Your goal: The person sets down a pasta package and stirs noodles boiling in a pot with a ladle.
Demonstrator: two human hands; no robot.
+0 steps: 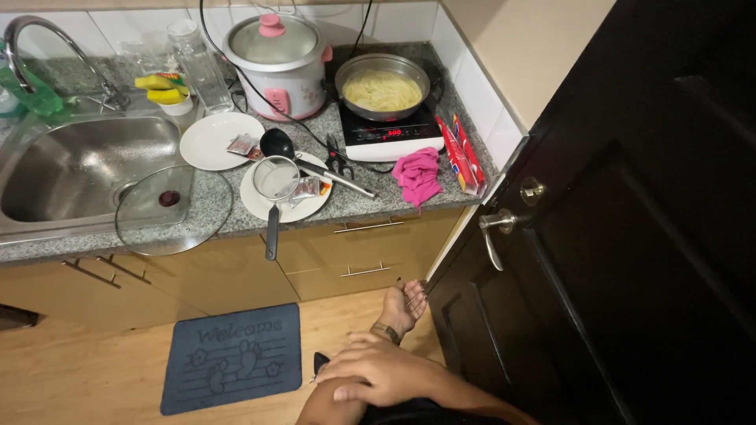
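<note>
My one camera sits on my head and looks steeply down and forward, from well above the tabletop [236, 208]. It faces the tiled wall behind the sink [87, 165] and stove [390, 134]. The door [614, 260] fills the right side. The floor mat [232, 358] lies below, and my hand [378, 370] is nearest, at the bottom edge.

Pink cloth [418, 175], white plates [220, 139], grey-blue mat [232, 356] w/ flower pattern, dark brown door [630, 260].
</note>
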